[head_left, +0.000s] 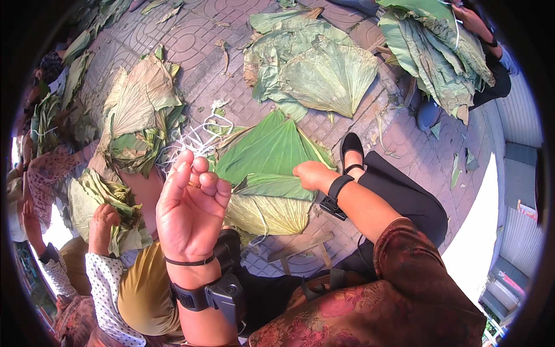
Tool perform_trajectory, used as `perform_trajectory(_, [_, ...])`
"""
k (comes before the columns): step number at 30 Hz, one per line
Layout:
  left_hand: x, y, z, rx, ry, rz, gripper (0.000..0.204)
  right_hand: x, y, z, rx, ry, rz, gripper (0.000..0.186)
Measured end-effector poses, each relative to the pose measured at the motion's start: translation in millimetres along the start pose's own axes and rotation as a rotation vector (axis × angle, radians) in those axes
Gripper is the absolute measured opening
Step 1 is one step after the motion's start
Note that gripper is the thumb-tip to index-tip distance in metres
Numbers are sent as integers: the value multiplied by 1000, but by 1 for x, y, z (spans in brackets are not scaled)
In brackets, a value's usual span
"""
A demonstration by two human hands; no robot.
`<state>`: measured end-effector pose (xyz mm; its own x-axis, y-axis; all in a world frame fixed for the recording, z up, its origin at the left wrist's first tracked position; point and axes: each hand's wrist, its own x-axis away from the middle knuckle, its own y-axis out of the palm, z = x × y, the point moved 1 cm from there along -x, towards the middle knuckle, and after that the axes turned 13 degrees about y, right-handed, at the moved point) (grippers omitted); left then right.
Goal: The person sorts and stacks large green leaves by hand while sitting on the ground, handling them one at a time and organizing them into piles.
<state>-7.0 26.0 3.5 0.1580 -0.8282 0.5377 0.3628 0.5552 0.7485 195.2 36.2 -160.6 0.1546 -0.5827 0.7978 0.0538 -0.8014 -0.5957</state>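
Note:
My left hand (191, 208) is raised palm up near the middle, its fingers loosely curled and apart, with nothing visible in them. To its right my right hand (312, 176) grips the edge of a large folded green leaf (266, 147), fingertips partly hidden. The leaf lies on a stack with a pale yellow-green leaf (266, 214) showing underneath. A tangle of white ties (191, 130) lies just beyond my left hand.
Dried leaf piles (141, 95) (324, 75) cover parts of the paving (196, 63). A co-worker's hand (104, 217) holds leaves at left. Another person (474, 23) grips a big bundle (428, 58) at upper right. My shoe (350, 150) rests beside the stack.

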Motion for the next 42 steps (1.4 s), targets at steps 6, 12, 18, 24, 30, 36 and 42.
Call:
perform_trajectory(6, [13,0,2,-66,68,-4,13,66,-32,-26,-147,-163,-50,20])
perform_trajectory(12, [34,14,3,-577,312,-147,20,117,-94,-17,-853,-196,-57,18])
perform_trajectory(18, [36,19,-38,-1724,720,-863,51,135,-116,-29,-1379,-277,-43,18])
perform_trajectory(24, [26,23,-25,-1205,479,-501,26,137,-139,-37,-1451,-439,-233,30])
perform_trajectory(30, [25,37,-9,-770,263,-364,17,142,-167,4,-1347,-353,444,35])
perform_trajectory(36, [32,46,-14,-795,201,-674,18,151,-167,7,-878,-616,521,45])
perform_trajectory(42, [28,49,-9,-665,345,-498,16,146,-167,38,-804,-394,393,17])
